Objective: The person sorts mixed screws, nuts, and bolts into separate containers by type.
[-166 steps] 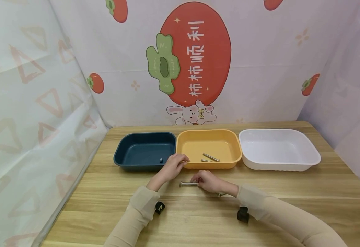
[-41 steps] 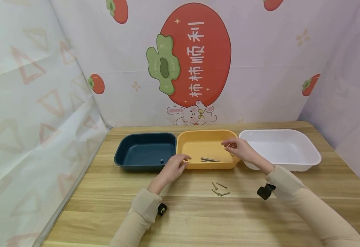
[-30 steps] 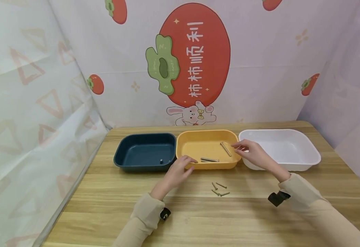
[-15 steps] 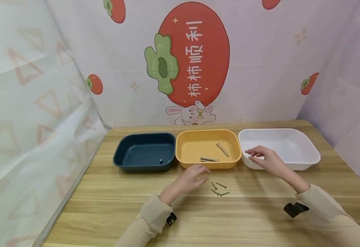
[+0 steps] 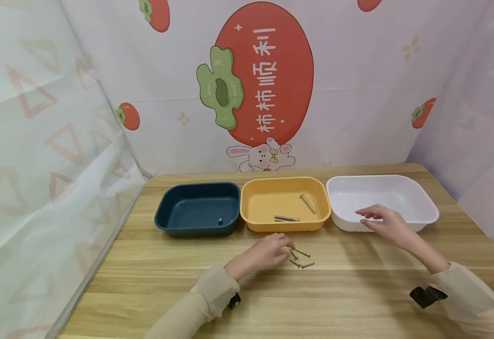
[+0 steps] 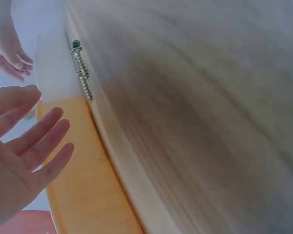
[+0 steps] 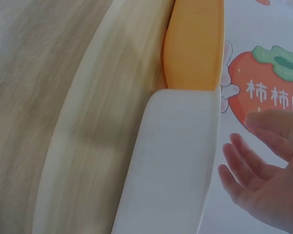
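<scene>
Right hand [image 5: 385, 225], empty and loose-fingered, has left the yellow tray [image 5: 285, 224] after dropping its bolt [image 5: 308, 203]; left hand [image 5: 267, 253], fingers relaxed, now reaches the small screws [image 5: 300, 258].

you're sitting at a light wooden table [image 5: 357, 301] with a plank-like grain running side to side, pushed into a corner made of hanging sheets. straight ahead of you is a pale backdrop [image 5: 357, 94] printed with a big red persimmon [image 5: 268, 70] that carries white characters and a green leaf cap, with a small white rabbit [image 5: 260, 157] drawn under it and smaller persimmons scattered around. on your left hangs a wrinkled translucent sheet [image 5: 39, 155] with faint pink triangles. the light is soft and even.
</scene>
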`<state>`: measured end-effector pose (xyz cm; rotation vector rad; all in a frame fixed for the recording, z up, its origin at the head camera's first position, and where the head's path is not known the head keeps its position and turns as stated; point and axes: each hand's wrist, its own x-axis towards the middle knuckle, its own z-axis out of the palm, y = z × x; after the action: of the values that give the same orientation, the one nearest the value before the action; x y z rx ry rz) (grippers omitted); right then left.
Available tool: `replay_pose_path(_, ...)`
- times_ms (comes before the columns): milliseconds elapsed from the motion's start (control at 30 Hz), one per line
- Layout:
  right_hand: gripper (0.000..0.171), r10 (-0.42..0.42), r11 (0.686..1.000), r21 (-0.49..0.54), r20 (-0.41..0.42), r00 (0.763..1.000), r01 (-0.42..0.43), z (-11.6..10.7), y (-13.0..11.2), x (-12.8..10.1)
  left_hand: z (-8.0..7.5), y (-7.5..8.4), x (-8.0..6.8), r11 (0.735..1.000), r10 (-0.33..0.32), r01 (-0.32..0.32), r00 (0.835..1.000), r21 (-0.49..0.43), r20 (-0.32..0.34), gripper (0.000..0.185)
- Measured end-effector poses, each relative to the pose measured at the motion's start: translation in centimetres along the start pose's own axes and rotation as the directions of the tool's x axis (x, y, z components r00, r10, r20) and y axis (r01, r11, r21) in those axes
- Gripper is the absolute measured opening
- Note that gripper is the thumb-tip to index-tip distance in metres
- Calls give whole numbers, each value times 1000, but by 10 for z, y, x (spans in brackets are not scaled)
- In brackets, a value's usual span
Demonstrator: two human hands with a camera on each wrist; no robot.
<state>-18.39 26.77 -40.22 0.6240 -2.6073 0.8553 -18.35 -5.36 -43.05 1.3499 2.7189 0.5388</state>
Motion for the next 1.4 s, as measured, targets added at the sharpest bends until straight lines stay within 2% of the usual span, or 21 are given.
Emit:
replay_pose_path(233, 18, 1, 1000, 14, -26, 1000, -1, -10, 9, -13, 7, -3, 4, 999, -9, 11, 999, -43, 48, 19)
replay_pose_path(400, 18, 10, 1000, 17, -32, 999, -9, -17, 16, -21, 11, -3, 6, 999, 0, 3, 998, -38, 56, 20)
replay_pose_path(633, 18, 13, 999, -35, -51, 999, -15, -23, 25, -28, 14, -6, 8, 998, -13, 17, 998, -60, 62, 19)
replay_pose_path(967, 18, -20, 997, -80, -76, 997, 14, -27, 41, -32, 15, -9, 9, 996, 3, 2, 998, -88, 56, 16)
replay_pose_path(1067, 17, -37, 997, -65, -84, 996, 32, -27, 47, -33, 16, -8, 10, 996, -9, 15, 998, -93, 63, 15)
replay_pose_path(1200, 18, -65, 997, -47, -98, 993, 60, -25, 54, -34, 19, -10, 13, 993, -57, 66, 995, -102, 87, 14)
replay_pose_path(1400, 14, -48, 999, 2, -91, 995, 48, -25, 55, -34, 21, -11, 15, 991, -86, 96, 991, -97, 98, 13)
